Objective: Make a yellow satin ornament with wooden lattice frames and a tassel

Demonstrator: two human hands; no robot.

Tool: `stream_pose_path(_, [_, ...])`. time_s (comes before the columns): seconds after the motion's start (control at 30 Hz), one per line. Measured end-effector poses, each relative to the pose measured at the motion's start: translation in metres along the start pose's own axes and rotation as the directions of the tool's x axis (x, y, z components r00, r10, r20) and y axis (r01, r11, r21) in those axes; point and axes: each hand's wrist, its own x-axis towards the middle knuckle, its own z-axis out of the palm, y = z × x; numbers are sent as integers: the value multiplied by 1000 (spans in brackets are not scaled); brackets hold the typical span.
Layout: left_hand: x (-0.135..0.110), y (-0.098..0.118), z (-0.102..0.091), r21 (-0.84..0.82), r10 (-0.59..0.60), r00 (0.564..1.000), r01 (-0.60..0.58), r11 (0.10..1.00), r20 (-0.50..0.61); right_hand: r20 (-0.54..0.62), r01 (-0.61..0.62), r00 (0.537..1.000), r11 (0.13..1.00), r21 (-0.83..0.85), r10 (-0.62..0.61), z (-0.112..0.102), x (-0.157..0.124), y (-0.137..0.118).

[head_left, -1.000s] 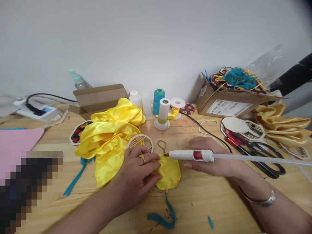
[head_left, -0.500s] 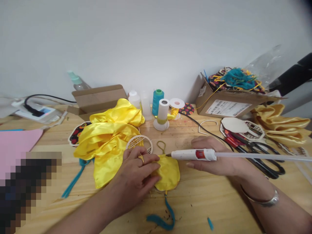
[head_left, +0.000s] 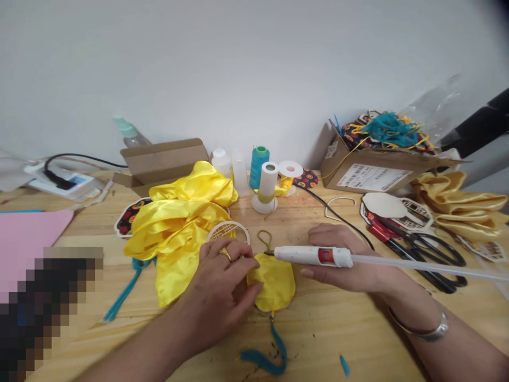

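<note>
My right hand (head_left: 353, 278) grips the glue gun (head_left: 294, 255); my left hand (head_left: 225, 278), fingers parted, touches the yellow piece (head_left: 276, 281), likely light, soft, slick, best held by its edge.

Wall (head_left: 238, 69): here it is, plain pale grey, running right across the top!
Bench (head_left: 318, 334): light wood, grain showing, back edge meeting that wall.
Light: soft and even over the lot.
Bar (head_left: 483, 119): black, slanting in at the right.
</note>
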Motion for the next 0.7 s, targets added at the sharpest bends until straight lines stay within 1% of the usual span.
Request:
stream_pose_path(0.13, [1, 2, -2, -5, -18, 1000, 18, 1000, 2, -2, 21, 1000, 1000, 11, -21, 6, 2, -1])
stream_pose_path(0.3, [1, 1, 0, -2, 18, 1000, -18, 1000, 10, 28, 2, 1000, 1000, -4, -2, 9, 4, -2])
stream_pose_path(0.53, [0, 0, 1, 13, 27, 999, -27, 1000, 17, 57, -26, 998, 999, -27, 27, 8, 4, -3])
stream_pose_path(0.63, [1, 1, 0, 9, 34, 999, -34, 999, 16, 27, -26, 999, 1000, -16, 26, 4, 2, -2])
stream_pose_path(0.7, [1, 1, -2, -1, 29, 999, -29, 1000, 25, -20, -22, 1000, 999, 37, 22, 1, 1, -1])
